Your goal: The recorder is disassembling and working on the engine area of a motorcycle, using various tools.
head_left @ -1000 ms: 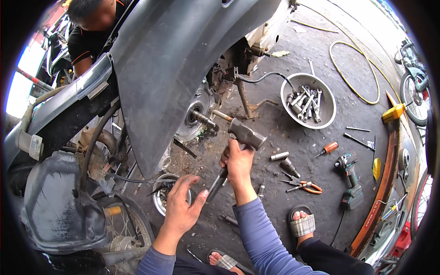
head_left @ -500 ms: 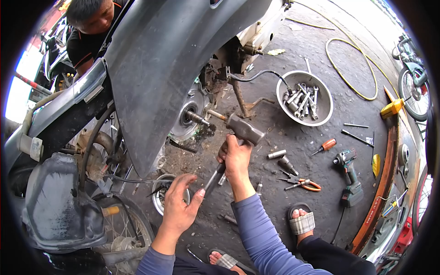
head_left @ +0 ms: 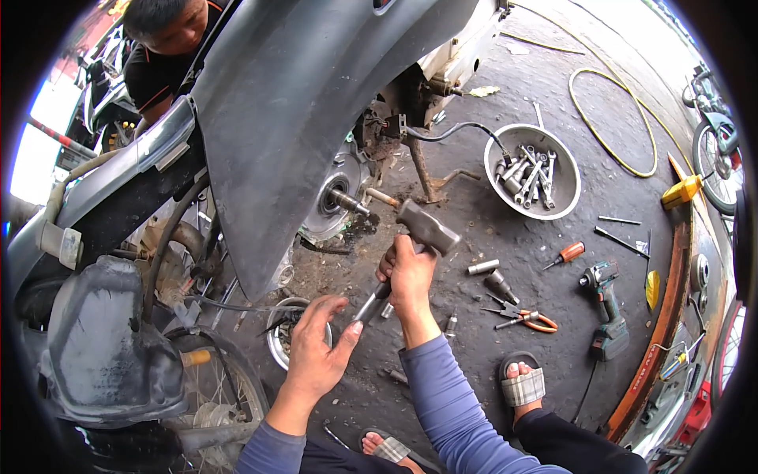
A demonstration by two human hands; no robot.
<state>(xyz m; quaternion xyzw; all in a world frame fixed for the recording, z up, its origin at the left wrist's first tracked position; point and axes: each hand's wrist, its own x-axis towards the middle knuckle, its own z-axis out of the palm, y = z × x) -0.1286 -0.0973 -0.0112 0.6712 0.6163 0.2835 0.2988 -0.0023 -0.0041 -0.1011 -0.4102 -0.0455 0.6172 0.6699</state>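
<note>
My right hand (head_left: 409, 280) is closed round a sledgehammer, its heavy steel head (head_left: 429, 227) tilted above the fist and its shaft (head_left: 370, 305) slanting down toward the left. My left hand (head_left: 322, 347) has its fingers curved apart, the thumb at or beside the shaft's lower end. Behind the hammer head, a splined axle (head_left: 350, 201) and a short pin (head_left: 382, 197) stick out from a metal hub (head_left: 324, 221) under a motorbike's grey body panel (head_left: 268, 126). A small bowl (head_left: 280, 355) of parts is partly hidden behind my left hand.
A co-worker (head_left: 162, 55) leans behind the panel. A bowl of wrenches (head_left: 533, 172), pliers (head_left: 537, 324), a screwdriver (head_left: 570, 253), a cordless tool (head_left: 608, 332) and sockets (head_left: 501, 286) lie rightward, with a hose (head_left: 654, 158), yellow bottle (head_left: 679, 193) and orange beam (head_left: 647, 383). A wheel (head_left: 221, 411) is lower left.
My hands and the hammer stay in nearly the same place, with only slight shifts as the view moves. The co-worker's head is tilted a little differently.
</note>
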